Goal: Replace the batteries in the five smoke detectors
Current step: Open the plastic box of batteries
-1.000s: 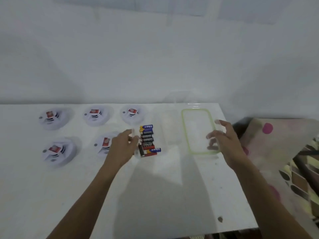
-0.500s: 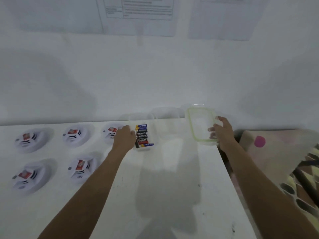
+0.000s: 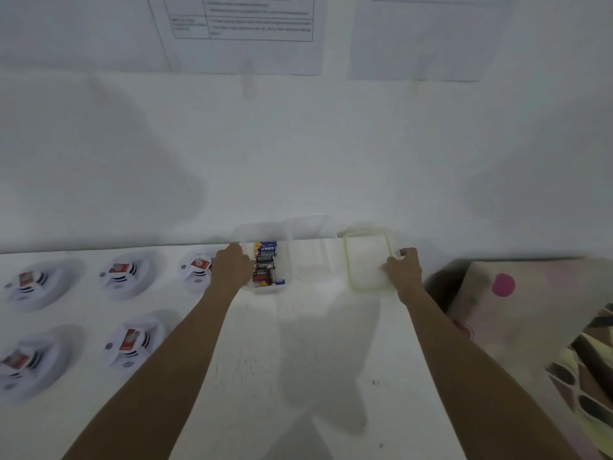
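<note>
Five white round smoke detectors lie open on the white table (image 3: 298,376) at the left: three in the back row (image 3: 33,283) (image 3: 122,273) (image 3: 197,268) and two in front (image 3: 132,343) (image 3: 20,360). A clear plastic container (image 3: 282,287) with several batteries (image 3: 265,263) stands by the wall. My left hand (image 3: 232,267) grips its left side. My right hand (image 3: 403,270) pinches the right edge of a clear lid with a green rim (image 3: 365,257), to the right of the container.
A second clear plastic box (image 3: 311,257), hard to make out, sits between the battery container and the lid. A patterned cloth (image 3: 530,327) lies beyond the table's right edge. Printed sheets (image 3: 245,28) hang on the wall.
Both hands have reached farther toward the wall. The right hand has taken hold of the lid, and the battery container now sits closer to the wall. The view has tilted up.
</note>
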A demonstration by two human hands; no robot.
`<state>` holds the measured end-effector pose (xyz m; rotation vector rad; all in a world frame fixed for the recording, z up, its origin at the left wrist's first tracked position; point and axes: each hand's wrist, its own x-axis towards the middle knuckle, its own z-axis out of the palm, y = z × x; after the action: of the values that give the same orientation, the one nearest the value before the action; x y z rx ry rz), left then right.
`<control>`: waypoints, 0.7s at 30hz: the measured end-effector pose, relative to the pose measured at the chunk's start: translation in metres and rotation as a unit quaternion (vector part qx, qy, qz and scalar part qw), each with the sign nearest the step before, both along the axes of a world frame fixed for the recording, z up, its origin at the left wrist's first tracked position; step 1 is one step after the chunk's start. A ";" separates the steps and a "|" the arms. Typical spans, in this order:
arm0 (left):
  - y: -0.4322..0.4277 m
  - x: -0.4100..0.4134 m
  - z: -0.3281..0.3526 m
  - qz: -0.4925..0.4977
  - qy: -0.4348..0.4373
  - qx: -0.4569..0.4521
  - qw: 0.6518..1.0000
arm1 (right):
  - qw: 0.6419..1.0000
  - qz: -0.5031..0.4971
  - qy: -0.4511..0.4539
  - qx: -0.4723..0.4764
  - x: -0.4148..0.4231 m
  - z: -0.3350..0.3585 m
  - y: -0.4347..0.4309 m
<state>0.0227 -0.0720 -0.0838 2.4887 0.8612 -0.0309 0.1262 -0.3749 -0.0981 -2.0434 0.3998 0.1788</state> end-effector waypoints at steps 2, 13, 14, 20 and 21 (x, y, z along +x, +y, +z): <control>0.001 0.002 0.001 0.008 -0.012 -0.005 1.000 | 0.998 0.005 -0.020 -0.062 0.001 -0.002 0.003; 0.006 0.000 0.005 0.041 -0.104 -0.126 0.986 | 0.982 0.055 -0.077 -0.163 0.000 -0.005 -0.006; 0.006 -0.003 0.006 0.040 -0.111 -0.139 0.983 | 0.980 0.053 -0.088 -0.170 -0.003 -0.004 -0.006; -0.004 -0.035 0.019 0.042 -0.172 -0.147 0.973 | 0.969 0.055 -0.177 -0.165 -0.041 0.010 0.008; -0.006 -0.042 0.022 0.044 -0.182 -0.138 0.972 | 0.968 0.059 -0.193 -0.150 -0.050 0.013 0.013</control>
<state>-0.0193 -0.0775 -0.0623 2.1038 0.7511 0.3073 0.0765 -0.3622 -0.0847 -2.3370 0.0622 -0.2214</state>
